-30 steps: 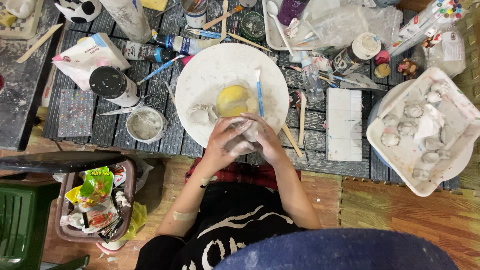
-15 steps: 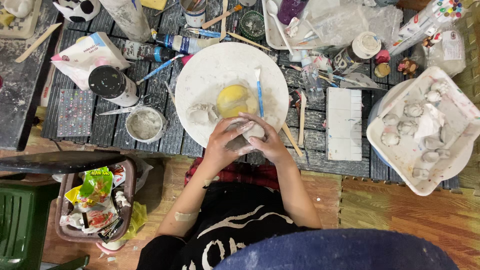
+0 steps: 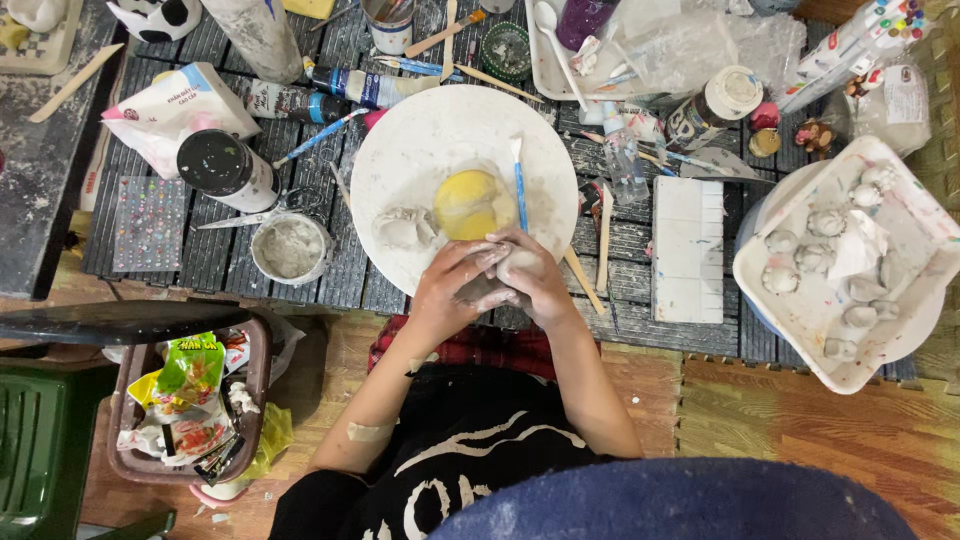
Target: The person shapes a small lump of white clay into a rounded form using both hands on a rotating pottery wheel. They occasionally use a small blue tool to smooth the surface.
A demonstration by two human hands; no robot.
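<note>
**Clay lump cupped in both hands at plate's near edge**

Clay lump (image 3: pixel 497 283), grey and damp, pressed between both hands just over the near rim of a round white plate (image 3: pixel 420 150). Left hand (image 3: pixel 452 290) wrapped round the lump from the left, fingers (image 3: pixel 478 262) curled tight against it and smeared with clay. Right hand (image 3: pixel 537 280) closed over the lump's right side, fingers bent down round it, both hands touching one another.

On the plate, just beyond the hands: a yellow ball (image 3: pixel 468 203), a second grey clay piece (image 3: pixel 404 227) to its left, and a blue-handled brush (image 3: pixel 519 183) lying along its right. Beside the plate on the slatted dark table (image 3: pixel 190 255), a small tub of grey paste (image 3: pixel 290 248) and a black-capped jar (image 3: pixel 225 168). To the right, a white rectangular palette (image 3: pixel 688 248), then a white tray (image 3: pixel 900 290) bearing several small clay shapes. Down at the left, on the floor, a brown bin (image 3: pixel 255 400) stuffed with wrappers.
</note>
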